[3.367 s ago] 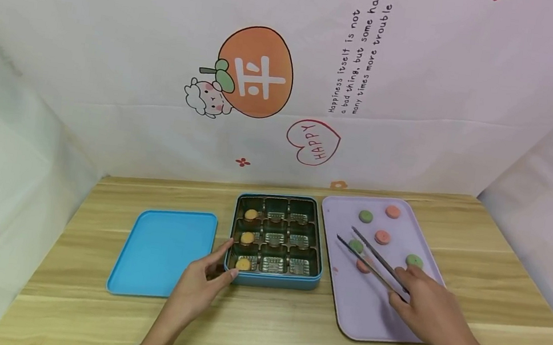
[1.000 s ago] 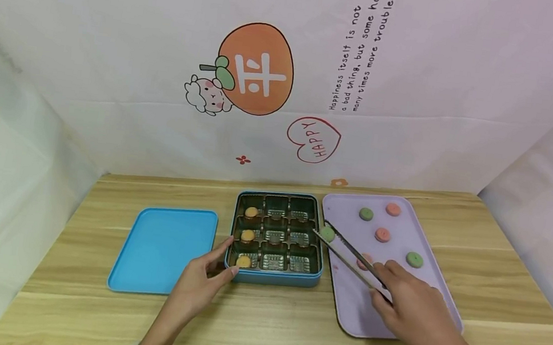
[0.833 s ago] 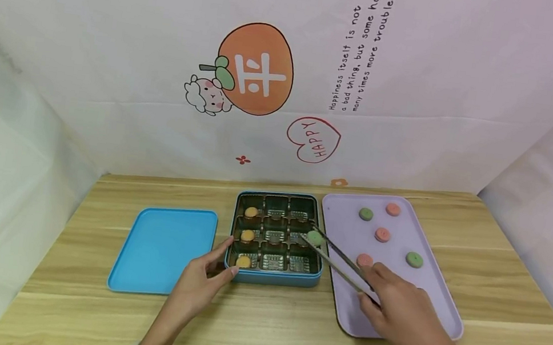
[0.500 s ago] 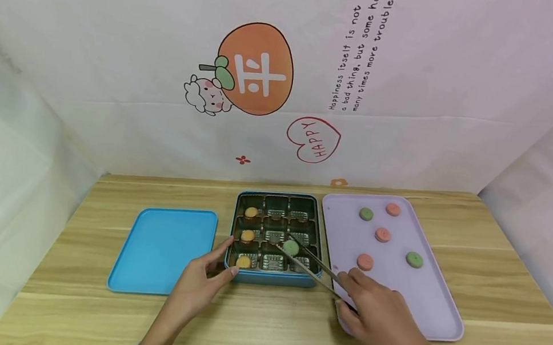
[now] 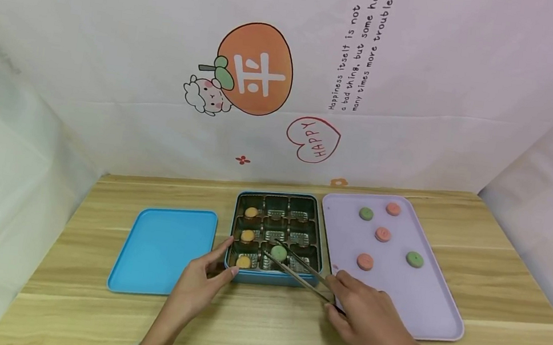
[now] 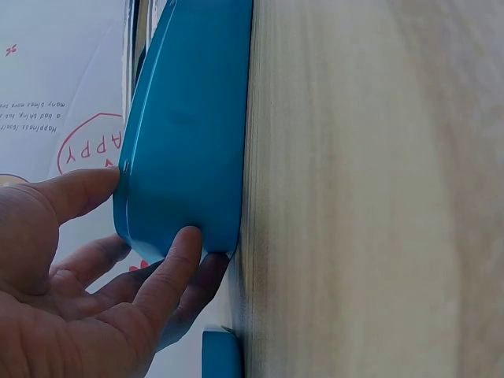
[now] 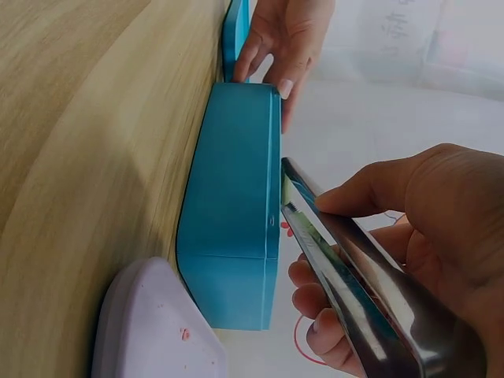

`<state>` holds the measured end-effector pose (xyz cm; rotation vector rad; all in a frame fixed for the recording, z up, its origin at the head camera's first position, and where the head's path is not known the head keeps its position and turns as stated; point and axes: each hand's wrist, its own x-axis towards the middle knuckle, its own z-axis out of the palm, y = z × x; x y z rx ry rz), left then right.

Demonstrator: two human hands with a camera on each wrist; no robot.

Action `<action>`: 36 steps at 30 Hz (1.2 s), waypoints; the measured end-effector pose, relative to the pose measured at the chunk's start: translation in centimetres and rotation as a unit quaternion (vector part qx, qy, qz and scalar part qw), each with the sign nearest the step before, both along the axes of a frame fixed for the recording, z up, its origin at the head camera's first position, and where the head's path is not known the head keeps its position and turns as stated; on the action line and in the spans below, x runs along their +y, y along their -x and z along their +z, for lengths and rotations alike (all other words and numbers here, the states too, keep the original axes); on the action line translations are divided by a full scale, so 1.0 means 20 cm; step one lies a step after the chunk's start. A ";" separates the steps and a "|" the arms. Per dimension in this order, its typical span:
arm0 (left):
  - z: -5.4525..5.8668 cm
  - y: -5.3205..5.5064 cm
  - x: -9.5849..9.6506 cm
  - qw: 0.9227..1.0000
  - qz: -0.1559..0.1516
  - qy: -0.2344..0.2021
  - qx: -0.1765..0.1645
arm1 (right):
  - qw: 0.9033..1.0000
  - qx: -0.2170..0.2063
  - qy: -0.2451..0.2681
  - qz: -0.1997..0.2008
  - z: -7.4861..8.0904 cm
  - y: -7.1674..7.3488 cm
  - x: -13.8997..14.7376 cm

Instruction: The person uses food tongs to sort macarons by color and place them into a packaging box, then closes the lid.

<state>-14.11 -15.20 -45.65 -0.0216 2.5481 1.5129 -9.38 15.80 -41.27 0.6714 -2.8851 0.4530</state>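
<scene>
In the head view my right hand (image 5: 372, 320) grips metal tongs (image 5: 301, 282), whose tips stand either side of a green macaron (image 5: 278, 253). This macaron is at the front middle compartment of a blue box (image 5: 276, 279); whether it touches the bottom cannot be told. My left hand (image 5: 197, 289) holds the box's front left corner, thumb at the rim and fingers along the side. Yellow macarons (image 5: 248, 236) sit in the left column's compartments. In the right wrist view the tongs (image 7: 378, 307) lie between thumb and fingers; the box wall (image 7: 232, 173) hides the macaron's lower part.
A lilac tray (image 5: 405, 303) at the right bears pink macarons (image 5: 383, 234) and green macarons (image 5: 414, 259). Left of the box lies a blue lid (image 5: 165, 254) on the wooden table (image 5: 257, 331). A printed cloth (image 5: 156, 140) hangs behind.
My right hand has picked the green macaron off the lilac tray with the tongs and carried it leftward over the box to the front middle compartment. My left hand has stayed at the corner.
</scene>
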 end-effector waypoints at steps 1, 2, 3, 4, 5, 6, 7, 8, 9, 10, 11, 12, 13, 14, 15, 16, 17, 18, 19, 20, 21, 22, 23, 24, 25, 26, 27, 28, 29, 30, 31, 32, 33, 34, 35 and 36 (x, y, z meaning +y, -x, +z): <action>0.00 0.00 0.00 1.000 0.000 0.000 0.001 | 1.000 0.001 0.000 0.000 0.00 0.00 0.00; 0.00 0.00 0.00 1.000 0.000 0.000 0.001 | 1.000 0.001 -0.001 0.001 0.00 0.00 0.00; 0.00 0.00 0.00 1.000 0.001 0.000 0.002 | 1.000 0.001 -0.001 0.002 0.00 0.00 0.00; 0.00 0.00 0.00 1.000 0.001 0.001 0.003 | 1.000 0.001 -0.002 0.003 -0.01 0.00 0.00; 0.00 0.00 0.00 1.000 0.001 0.001 0.003 | 1.000 0.001 -0.002 0.004 -0.01 0.00 0.00; 0.00 0.00 0.00 1.000 0.001 0.000 0.004 | 1.000 0.001 -0.002 0.004 -0.01 0.00 0.00; 0.00 0.00 0.00 1.000 0.001 -0.001 0.004 | 1.000 0.001 -0.001 0.005 -0.01 0.00 0.00; 0.00 0.00 0.00 1.000 -0.001 -0.002 0.004 | 1.000 0.002 -0.002 0.005 -0.01 0.00 0.00; 0.01 -0.01 0.00 1.000 -0.002 -0.004 0.003 | 1.000 0.003 -0.002 0.004 0.00 0.00 0.00; 0.01 -0.01 0.00 1.000 -0.003 -0.005 0.002 | 1.000 0.004 -0.002 0.004 0.00 0.00 -0.01; 0.01 -0.01 0.00 1.000 -0.004 -0.006 0.002 | 1.000 0.005 -0.002 0.003 0.00 0.00 -0.01; 0.01 -0.01 0.00 1.000 -0.005 -0.007 0.004 | 1.000 0.006 -0.001 0.003 -0.01 0.00 -0.01; 0.01 -0.01 0.00 1.000 -0.006 -0.007 0.004 | 1.000 0.006 0.000 0.002 -0.01 0.00 -0.01; 0.01 -0.01 0.00 1.000 -0.007 -0.008 0.005 | 1.000 0.005 0.000 0.000 -0.01 0.00 -0.01; 0.02 -0.02 0.00 1.000 -0.006 -0.007 0.006 | 1.000 0.005 0.000 0.000 -0.01 0.00 -0.01; 0.02 -0.02 0.00 1.000 -0.006 -0.007 0.007 | 1.000 0.005 0.001 0.000 -0.01 0.00 -0.01; 0.02 -0.02 0.00 1.000 -0.006 -0.006 0.008 | 1.000 0.005 0.001 -0.001 -0.01 0.00 -0.01; 0.02 -0.02 0.00 1.000 -0.006 -0.005 0.009 | 1.000 0.005 0.002 -0.002 -0.01 0.00 -0.01; 0.02 -0.02 0.00 1.000 -0.006 -0.005 0.008 | 1.000 0.004 0.002 -0.002 -0.01 0.00 -0.01; 0.02 -0.02 0.00 1.000 -0.006 -0.004 0.009 | 1.000 0.004 0.001 -0.003 -0.01 0.01 -0.01; 0.01 -0.02 0.00 1.000 -0.006 -0.002 0.010 | 1.000 0.004 0.000 -0.003 -0.01 0.01 -0.01; 0.01 -0.01 0.00 1.000 -0.006 -0.001 0.010 | 1.000 0.003 0.000 -0.005 -0.01 0.01 -0.01; 0.01 -0.01 0.00 1.000 -0.005 0.001 0.012 | 1.000 0.002 0.000 -0.005 -0.02 0.01 -0.01; 0.01 -0.01 0.00 1.000 -0.006 0.003 0.014 | 1.000 0.002 0.000 -0.005 -0.02 0.01 -0.01; 0.01 -0.01 0.00 1.000 -0.004 0.005 0.015 | 1.000 0.001 0.001 -0.005 -0.02 0.01 -0.01; 0.01 -0.01 0.00 1.000 -0.003 0.006 0.016 | 1.000 0.001 0.001 -0.004 -0.02 0.01 -0.01; 0.00 -0.01 0.00 1.000 -0.002 0.007 0.016 | 1.000 0.001 0.002 -0.004 -0.02 0.01 -0.01; 0.00 -0.01 0.00 1.000 -0.002 0.009 0.017 | 1.000 0.000 0.003 -0.004 -0.02 0.01 -0.01; 0.00 -0.01 0.00 1.000 -0.002 0.009 0.016 | 1.000 -0.001 0.003 -0.003 -0.02 0.01 -0.01; 0.00 -0.01 0.00 1.000 -0.003 0.009 0.016 | 1.000 -0.002 0.004 -0.003 -0.02 0.01 -0.01; 0.00 -0.01 0.00 1.000 -0.002 0.008 0.013 | 1.000 -0.002 0.004 -0.004 -0.02 0.01 -0.01; 0.00 -0.01 0.00 1.000 -0.003 0.008 0.013 | 1.000 -0.003 0.004 -0.005 -0.02 0.01 -0.01; 0.00 -0.01 0.00 1.000 -0.002 0.009 0.013 | 1.000 -0.003 0.002 -0.005 -0.02 0.01 -0.01; 0.00 -0.01 0.00 1.000 -0.003 0.009 0.014 | 1.000 -0.003 0.001 -0.007 -0.02 0.01 -0.01; 0.00 -0.01 0.00 1.000 -0.002 0.007 0.012 | 1.000 -0.004 0.000 -0.008 -0.02 0.01 -0.01; 0.00 -0.01 0.00 1.000 -0.003 0.007 0.012 | 1.000 -0.004 -0.002 -0.009 -0.02 0.01 -0.01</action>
